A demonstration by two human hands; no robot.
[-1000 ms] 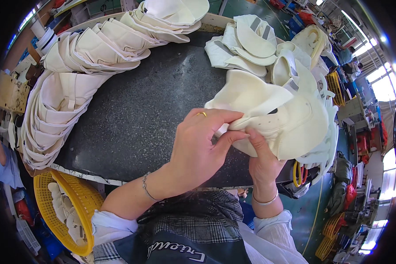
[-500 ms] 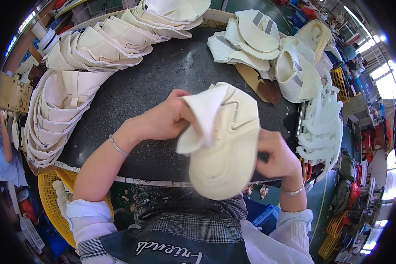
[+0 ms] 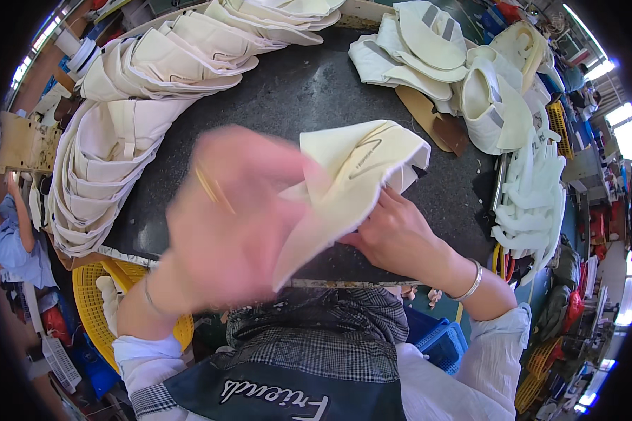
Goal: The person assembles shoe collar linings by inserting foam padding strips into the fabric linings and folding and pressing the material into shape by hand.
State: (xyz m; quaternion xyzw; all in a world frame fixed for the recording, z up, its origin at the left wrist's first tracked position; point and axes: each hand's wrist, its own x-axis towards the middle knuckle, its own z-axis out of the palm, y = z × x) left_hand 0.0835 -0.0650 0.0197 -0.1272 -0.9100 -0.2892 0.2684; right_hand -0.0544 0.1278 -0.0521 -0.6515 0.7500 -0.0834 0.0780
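A cream shoe upper (image 3: 358, 165), with a dark outlined pattern on its side, is held tilted over the dark worktable (image 3: 295, 91). My right hand (image 3: 393, 224) grips its lower right edge, fingers tucked under the rim and thumb against it. In front of its left part is my left hand (image 3: 242, 203), smeared by motion; a ring shows on it, but its fingers cannot be made out. Nested cream uppers (image 3: 112, 165) form a long curved row along the table's left and far edges.
More pale uppers with grey patches (image 3: 428, 42) lie at the far right, beside a brown flat piece (image 3: 435, 126). White foot-shaped pieces (image 3: 530, 203) are heaped at the right edge. A yellow basket (image 3: 91, 302) stands below left, a blue basket (image 3: 442, 344) below right. Another person (image 3: 21, 238) is at far left.
The upper has turned from lengthwise to slanted, its lower end swinging left. My left hand has come lower and closer, now blurred. My right hand has shifted to the upper's underside edge.
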